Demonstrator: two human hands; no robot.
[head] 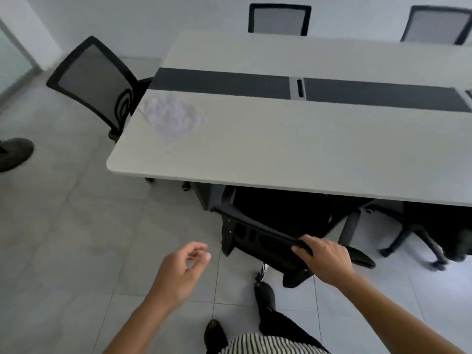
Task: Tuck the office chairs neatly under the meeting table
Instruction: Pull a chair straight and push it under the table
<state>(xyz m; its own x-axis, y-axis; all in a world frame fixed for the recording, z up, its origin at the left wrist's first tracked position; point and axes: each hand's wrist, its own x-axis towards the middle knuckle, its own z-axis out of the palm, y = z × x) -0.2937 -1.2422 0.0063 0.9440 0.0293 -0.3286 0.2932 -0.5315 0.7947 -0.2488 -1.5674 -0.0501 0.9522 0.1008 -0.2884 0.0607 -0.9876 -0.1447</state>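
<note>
A long pale meeting table (281,154) with a dark centre strip fills the upper right. Right below its near edge stands a black office chair (258,236), its seat under the table top. My right hand (324,256) grips the top edge of that chair's backrest. My left hand (181,269) hovers over the floor to the left of the chair, fingers loosely curled and apart, holding nothing. Another black mesh chair (94,80) stands angled at the table's left end, its back away from the table edge.
Two more mesh chairs (279,20) (436,24) sit at the far side. A further chair base (419,238) shows under the table at right. A crumpled cloth (171,116) lies on the table. Another person's shoe (12,154) is at the left. My feet (265,295) stand on grey tiles.
</note>
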